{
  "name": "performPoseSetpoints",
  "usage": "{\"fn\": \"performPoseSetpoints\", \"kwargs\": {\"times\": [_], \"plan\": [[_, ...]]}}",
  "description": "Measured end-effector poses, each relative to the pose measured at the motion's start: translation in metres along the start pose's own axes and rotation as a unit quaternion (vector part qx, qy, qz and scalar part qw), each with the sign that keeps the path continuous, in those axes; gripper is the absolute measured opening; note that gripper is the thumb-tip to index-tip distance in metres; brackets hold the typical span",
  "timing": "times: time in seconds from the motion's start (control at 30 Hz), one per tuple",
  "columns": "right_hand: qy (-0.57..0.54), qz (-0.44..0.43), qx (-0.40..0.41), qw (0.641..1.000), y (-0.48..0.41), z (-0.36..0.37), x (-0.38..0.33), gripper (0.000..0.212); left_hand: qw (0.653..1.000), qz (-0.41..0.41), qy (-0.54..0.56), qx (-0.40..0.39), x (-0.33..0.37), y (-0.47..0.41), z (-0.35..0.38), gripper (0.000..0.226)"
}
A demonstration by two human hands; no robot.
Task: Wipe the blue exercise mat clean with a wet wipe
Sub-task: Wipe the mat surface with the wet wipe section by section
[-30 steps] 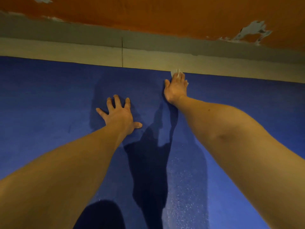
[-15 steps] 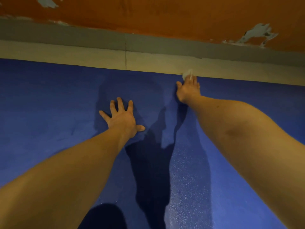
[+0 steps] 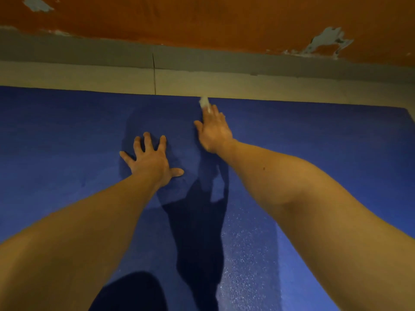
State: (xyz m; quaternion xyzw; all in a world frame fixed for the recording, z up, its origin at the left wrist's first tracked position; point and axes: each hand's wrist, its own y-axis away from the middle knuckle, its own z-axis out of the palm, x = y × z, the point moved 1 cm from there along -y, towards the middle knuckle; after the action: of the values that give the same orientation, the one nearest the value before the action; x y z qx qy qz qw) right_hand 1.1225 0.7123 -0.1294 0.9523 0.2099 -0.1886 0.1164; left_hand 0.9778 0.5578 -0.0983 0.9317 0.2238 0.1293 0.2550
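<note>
Indoor room with bare, worn finishes, dimly lit; home or small gym, cannot tell which. Blue exercise mat [image 3: 67, 153] flat on pale tiled floor [image 3: 89, 78], from 3 round to 9 o'clock. At 12 o'clock, grey skirting [image 3: 67, 52] under orange wall [image 3: 202, 19]. Flaked paint patch [image 3: 327, 40] at 1 o'clock.

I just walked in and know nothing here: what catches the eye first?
A big blue mat fills most of the view, with the left hand spread flat near its middle. The right hand reaches to the mat's far edge, pressing a small white wet wipe under its fingers. Behind runs an orange wall with peeling patches.
</note>
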Motion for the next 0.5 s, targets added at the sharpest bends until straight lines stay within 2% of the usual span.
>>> {"fn": "performPoseSetpoints", "kwargs": {"times": [0.1,0.17,0.23,0.33,0.5], "plan": [[0.008,0.121,0.019,0.992,0.005,-0.024,0.044,0.074,1.000,0.003,-0.004,0.002,-0.001,0.001,0.000,0.116],[0.038,0.145,0.007,0.989,0.011,-0.021,0.046,0.073,1.000,0.003,-0.005,0.001,-0.001,0.001,-0.001,0.116],[0.034,0.120,0.034,0.992,0.020,-0.008,0.025,0.074,1.000,0.003,-0.006,0.001,0.000,0.001,0.000,0.116],[0.000,0.035,0.065,0.997,0.043,0.014,-0.016,0.073,1.000,-0.001,-0.007,0.005,0.000,0.001,0.002,0.117],[-0.002,-0.092,-0.007,0.996,0.077,0.033,-0.037,0.074,1.000,0.011,-0.006,0.017,-0.006,0.006,0.003,0.114]]}}
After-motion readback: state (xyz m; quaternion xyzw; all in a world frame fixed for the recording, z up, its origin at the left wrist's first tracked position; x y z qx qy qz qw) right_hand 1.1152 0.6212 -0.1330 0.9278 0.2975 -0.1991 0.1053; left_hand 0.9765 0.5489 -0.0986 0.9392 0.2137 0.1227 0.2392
